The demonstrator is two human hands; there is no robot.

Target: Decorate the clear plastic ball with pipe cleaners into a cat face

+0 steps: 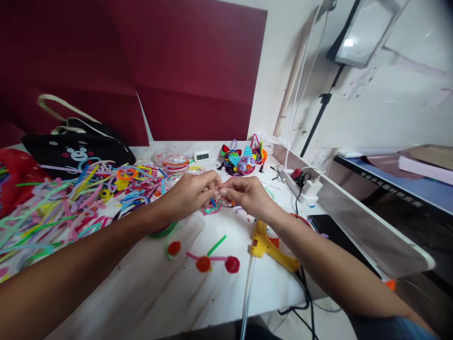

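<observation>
Over the middle of the table, my left hand point(193, 192) and my right hand point(249, 194) meet fingertip to fingertip. Both are pinched closed, and whatever lies between them is too small and hidden to name. Below them on the white tabletop lie a pink pipe cleaner point(217, 258), an orange disc point(203, 264), a red coiled disc point(232, 264) and a short green pipe cleaner point(216, 245). Another orange disc point(174, 248) rests to the left. Near my right forearm is a yellow glue gun point(262, 241) with a long clear glue stick point(247, 297) protruding towards me.
Loose coloured pipe cleaners point(71, 203) heap up on the left, before a black bag point(78, 151). Colourful finished ornaments point(242, 158) and a small white digital timer point(201, 156) stand at the back. A power strip point(304, 186) and a black phone-like slab point(339, 241) lie right.
</observation>
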